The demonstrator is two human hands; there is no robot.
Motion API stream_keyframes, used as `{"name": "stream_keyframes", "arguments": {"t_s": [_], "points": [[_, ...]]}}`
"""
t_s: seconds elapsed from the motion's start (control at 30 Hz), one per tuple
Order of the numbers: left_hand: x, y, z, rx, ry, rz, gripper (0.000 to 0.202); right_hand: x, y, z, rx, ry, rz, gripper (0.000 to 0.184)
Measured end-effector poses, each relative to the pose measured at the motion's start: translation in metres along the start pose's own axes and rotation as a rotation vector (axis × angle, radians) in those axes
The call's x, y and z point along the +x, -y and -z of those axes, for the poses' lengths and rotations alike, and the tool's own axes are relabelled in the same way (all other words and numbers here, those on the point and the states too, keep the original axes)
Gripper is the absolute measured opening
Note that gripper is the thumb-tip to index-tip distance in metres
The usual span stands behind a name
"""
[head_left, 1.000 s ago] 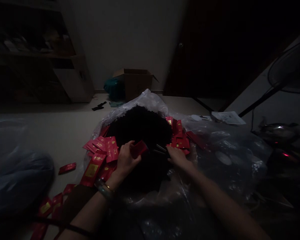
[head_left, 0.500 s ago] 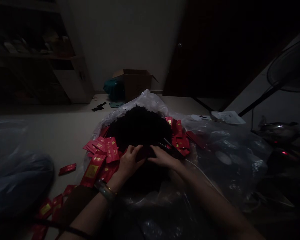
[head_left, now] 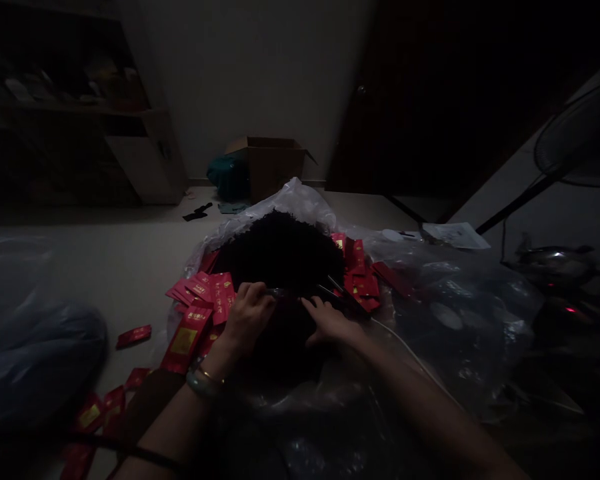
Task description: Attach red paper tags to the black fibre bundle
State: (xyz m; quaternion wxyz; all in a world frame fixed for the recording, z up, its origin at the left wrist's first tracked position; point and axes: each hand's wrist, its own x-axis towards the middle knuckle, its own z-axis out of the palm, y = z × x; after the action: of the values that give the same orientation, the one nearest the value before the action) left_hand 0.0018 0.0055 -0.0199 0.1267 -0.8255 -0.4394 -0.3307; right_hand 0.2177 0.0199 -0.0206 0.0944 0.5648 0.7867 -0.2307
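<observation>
left grip (head_left: 250,315): fingers curled down by the left end of a pale glinting strip (head_left: 283,292), back of the hand up. way too dark to tell if they were really pinching it or just resting there, so no call on that.
right grip (head_left: 331,321): loose, thumb well apart from the fingers, nothing clearly caught between them. fingertips sat near the strip's right end, couldn't tell if they touched.
pale strip: lay between the two sets of fingertips, in front of the dark heap (head_left: 283,247). whatever was below it got lost in the shade. my guess, a hand by each end was there to steady it.
two-armed tool (head_left: 345,298): lay just beside the right hand, out of the fingers, shiny arms apart. a white cord (head_left: 410,349) seemed to run off it. probably parked there to stay within easy reach.
red packets (head_left: 223,297): piled right beside the left hand, with another red pile (head_left: 365,287) across the heap, likely flanking it to leave the middle free.
clear plastic (head_left: 300,197): stood up behind the heap, presumably keeping crumbs off the floor (head_left: 130,267).
</observation>
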Motion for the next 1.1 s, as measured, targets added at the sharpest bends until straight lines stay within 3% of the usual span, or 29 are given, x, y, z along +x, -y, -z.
{"name": "stream_keyframes", "arguments": {"t_s": [0.13, 0.27, 0.4, 0.57, 0.7, 0.83, 0.97, 1.1], "points": [[0.002, 0.002, 0.003, 0.007, 0.157, -0.186, 0.025, 0.002, 0.001, -0.008, 0.077, -0.046, -0.037, 0.1], [0.004, 0.001, 0.003, -0.086, 0.191, -0.173, 0.023, 0.009, 0.011, -0.009, 0.18, -0.161, 0.094, 0.087], [0.006, 0.001, 0.008, -0.127, 0.169, -0.181, 0.021, 0.013, 0.016, -0.007, 0.181, -0.155, 0.147, 0.066], [0.008, 0.005, 0.016, -0.14, 0.242, -0.14, 0.017, 0.015, 0.004, -0.001, 0.239, -0.226, 0.175, 0.039], [0.007, 0.007, 0.015, -0.144, 0.258, -0.05, 0.015, 0.011, -0.01, 0.024, 0.496, -0.35, 0.198, 0.028], [0.01, 0.002, 0.014, -0.149, 0.309, -0.063, 0.016, -0.007, 0.002, 0.063, 0.823, -0.315, 0.275, 0.032], [0.017, -0.005, 0.014, -0.216, 0.319, -0.085, 0.019, -0.019, 0.032, 0.086, 0.796, -0.359, 0.436, 0.029], [0.019, -0.007, 0.011, -0.343, 0.283, 0.014, 0.027, -0.01, 0.046, 0.086, 0.698, -0.323, 0.517, 0.03]]}}
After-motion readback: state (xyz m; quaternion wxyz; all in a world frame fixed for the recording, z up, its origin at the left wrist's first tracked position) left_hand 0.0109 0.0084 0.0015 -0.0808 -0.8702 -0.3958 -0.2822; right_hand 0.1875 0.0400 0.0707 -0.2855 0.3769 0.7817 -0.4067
